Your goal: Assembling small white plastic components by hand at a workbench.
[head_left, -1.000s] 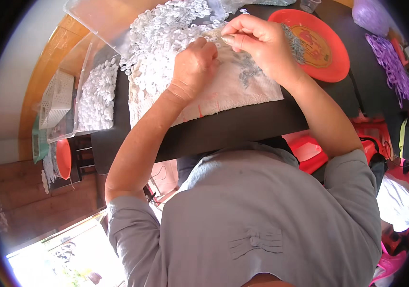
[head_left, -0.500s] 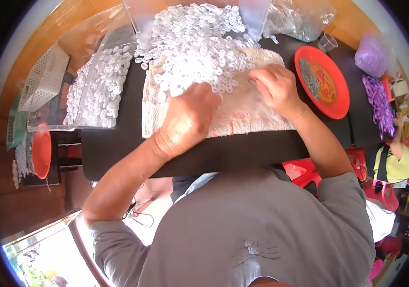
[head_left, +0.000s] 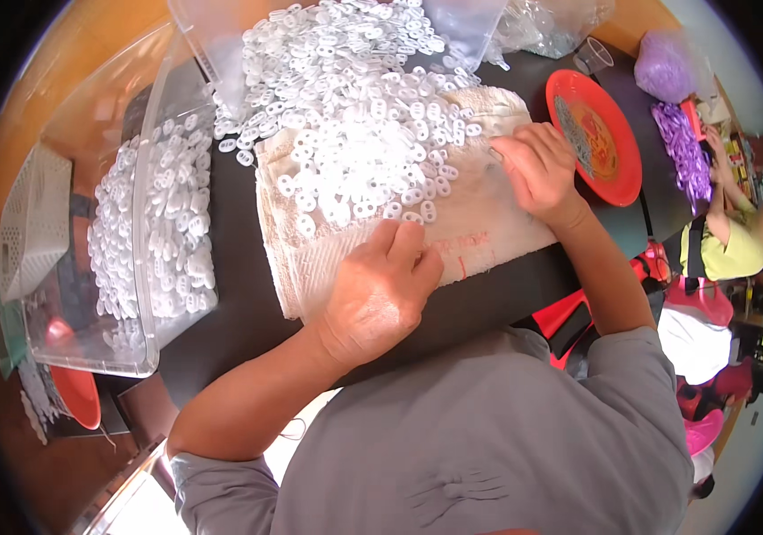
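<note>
Curling above the near part of a cream woven cloth (head_left: 488, 205), the left hand (head_left: 379, 290) has bent fingers; the right hand (head_left: 539, 171), over the cloth's right side, pinches thumb to finger. Whether either grips anything, I cannot tell. Glossy white oval two-holed plastic pieces (head_left: 359, 160) heap loosely on and beyond the cloth; plenty seem left, finished ones indistinguishable.

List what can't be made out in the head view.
All in head view:
Left hand: anything held is hidden by the hand itself.
Right hand: anything pinched is too small to tell.
White pile: far end cut by top edge.
Grey bits on red plate: individually too small.
</note>
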Demonstrator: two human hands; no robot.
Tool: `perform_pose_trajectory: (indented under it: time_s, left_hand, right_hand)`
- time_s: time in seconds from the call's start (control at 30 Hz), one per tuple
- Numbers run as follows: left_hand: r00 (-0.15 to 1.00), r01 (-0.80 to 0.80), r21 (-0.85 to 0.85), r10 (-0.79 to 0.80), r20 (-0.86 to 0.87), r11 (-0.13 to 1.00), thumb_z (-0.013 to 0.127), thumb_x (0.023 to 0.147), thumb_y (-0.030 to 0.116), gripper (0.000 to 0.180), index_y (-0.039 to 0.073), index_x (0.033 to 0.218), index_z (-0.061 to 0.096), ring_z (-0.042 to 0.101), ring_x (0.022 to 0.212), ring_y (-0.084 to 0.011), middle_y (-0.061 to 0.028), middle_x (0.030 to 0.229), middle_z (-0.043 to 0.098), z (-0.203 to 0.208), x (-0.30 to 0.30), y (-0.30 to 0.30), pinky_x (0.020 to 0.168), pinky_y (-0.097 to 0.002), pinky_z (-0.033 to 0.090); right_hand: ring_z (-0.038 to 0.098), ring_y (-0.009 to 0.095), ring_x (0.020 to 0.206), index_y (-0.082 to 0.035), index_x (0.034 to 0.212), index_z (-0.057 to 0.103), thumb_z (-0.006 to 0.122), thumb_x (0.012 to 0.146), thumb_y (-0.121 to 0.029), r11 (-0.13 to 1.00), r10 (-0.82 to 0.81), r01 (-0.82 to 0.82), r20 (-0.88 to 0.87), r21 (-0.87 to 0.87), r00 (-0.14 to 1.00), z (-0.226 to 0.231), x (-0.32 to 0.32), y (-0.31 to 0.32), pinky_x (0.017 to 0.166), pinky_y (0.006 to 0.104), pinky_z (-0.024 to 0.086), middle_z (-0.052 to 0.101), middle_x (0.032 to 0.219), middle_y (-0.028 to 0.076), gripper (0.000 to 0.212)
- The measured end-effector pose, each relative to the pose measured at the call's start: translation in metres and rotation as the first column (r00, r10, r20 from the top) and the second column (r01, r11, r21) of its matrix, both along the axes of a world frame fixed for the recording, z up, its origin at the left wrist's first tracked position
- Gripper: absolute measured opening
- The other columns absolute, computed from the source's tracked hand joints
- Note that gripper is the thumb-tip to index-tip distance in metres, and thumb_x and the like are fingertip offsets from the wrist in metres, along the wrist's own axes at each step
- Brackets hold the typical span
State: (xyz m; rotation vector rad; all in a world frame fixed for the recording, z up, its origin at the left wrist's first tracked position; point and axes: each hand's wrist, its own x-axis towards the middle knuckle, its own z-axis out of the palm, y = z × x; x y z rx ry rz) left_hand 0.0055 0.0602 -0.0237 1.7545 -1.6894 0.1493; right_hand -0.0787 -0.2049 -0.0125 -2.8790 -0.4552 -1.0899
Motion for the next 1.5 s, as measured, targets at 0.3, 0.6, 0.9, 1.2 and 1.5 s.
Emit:
perform_pose_trajectory:
  time_s: [0.3,0.6,0.9,1.2,1.5]
  left_hand:
    - [0.983,-0.128,0.012,0.125,0.136,0.992,0.059,0.060,0.002,0.020,0.000,0.080,0.054,0.053,0.070,-0.0269,-0.0129,0.080,0.048,0.003,-0.004,0.001,0.050,-0.0348,0.048]
    - [0.980,-0.149,0.059,0.139,0.143,0.987,0.062,0.067,-0.002,0.016,0.004,0.079,0.053,0.057,0.075,-0.0297,-0.0106,0.082,0.050,0.005,-0.009,0.004,0.060,-0.0392,0.051]
    - [0.979,-0.190,0.138,0.198,-0.042,0.972,0.064,0.075,-0.006,0.013,0.002,0.084,0.058,0.058,0.072,-0.0304,-0.0122,0.080,0.054,0.020,-0.017,0.000,0.064,-0.0364,0.048]
    - [0.256,-0.230,0.159,0.217,-0.942,0.960,0.064,0.084,0.000,0.011,-0.006,0.093,0.064,0.055,0.060,-0.0108,-0.0072,0.075,0.064,0.049,-0.012,-0.038,0.051,-0.0261,0.043]
    - [0.016,-0.314,-0.063,-0.061,-0.998,0.947,0.062,0.087,0.001,0.012,-0.007,0.096,0.062,0.058,0.062,-0.0153,-0.0117,0.081,0.064,0.044,-0.014,-0.047,0.049,-0.0262,0.044]
  right_hand:
    - [0.056,0.030,0.067,0.001,0.093,0.063,0.065,0.069,0.005,0.999,0.043,-0.043,0.058,0.000,0.997,-0.002,-0.006,0.002,0.061,0.0368,0.044,0.057,0.075,0.012,0.025]
    - [0.059,0.028,0.069,-0.002,0.090,0.064,0.064,0.070,0.004,0.995,0.076,-0.085,0.163,0.052,0.984,0.001,-0.019,0.000,0.062,0.0368,0.047,0.060,0.075,0.008,0.021]
    - [0.061,0.028,0.071,-0.005,0.090,0.062,0.065,0.073,0.001,0.979,0.127,-0.154,0.185,0.137,0.975,0.008,-0.023,0.003,0.065,0.0378,0.049,0.060,0.076,0.008,0.018]
    - [0.061,0.023,0.069,-0.002,0.094,0.062,0.065,0.079,0.001,0.935,0.184,-0.229,0.181,0.270,0.966,0.003,-0.021,0.003,0.063,0.0332,0.049,0.062,0.079,0.009,0.015]
    - [0.052,0.007,0.072,-0.001,0.096,0.061,0.057,0.093,-0.008,0.435,0.380,0.108,-0.291,0.894,0.878,0.049,-0.007,0.043,0.070,0.0227,0.044,0.057,0.080,-0.002,0.009]
